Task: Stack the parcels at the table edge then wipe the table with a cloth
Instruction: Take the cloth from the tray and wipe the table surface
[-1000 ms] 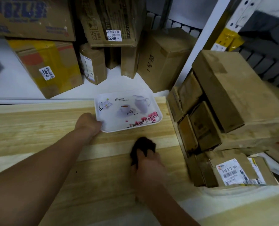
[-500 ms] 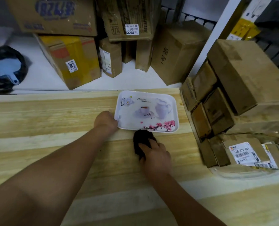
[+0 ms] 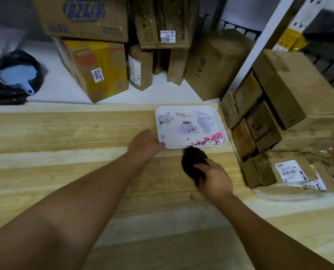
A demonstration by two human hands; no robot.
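Note:
My right hand (image 3: pixel 215 178) grips a dark cloth (image 3: pixel 192 162) and presses it on the wooden table (image 3: pixel 64 172), just below a white printed tray (image 3: pixel 189 126). My left hand (image 3: pixel 144 144) holds the tray's near left corner. Brown cardboard parcels (image 3: pixel 259 123) are piled in a stack at the table's right edge, with a large box (image 3: pixel 298 90) on top and a labelled parcel (image 3: pixel 291 170) at the front.
Behind the table a white shelf (image 3: pixel 61 88) carries several cartons, one yellow with a label (image 3: pixel 100 71). A black bag with a blue scoop (image 3: pixel 18 76) lies at the far left. A white shelf post (image 3: pixel 263 41) rises at the right.
The cloth in my right hand has slid forward across the table to the tray's near edge. My left hand has stayed on the tray's corner. The view has shifted to the left.

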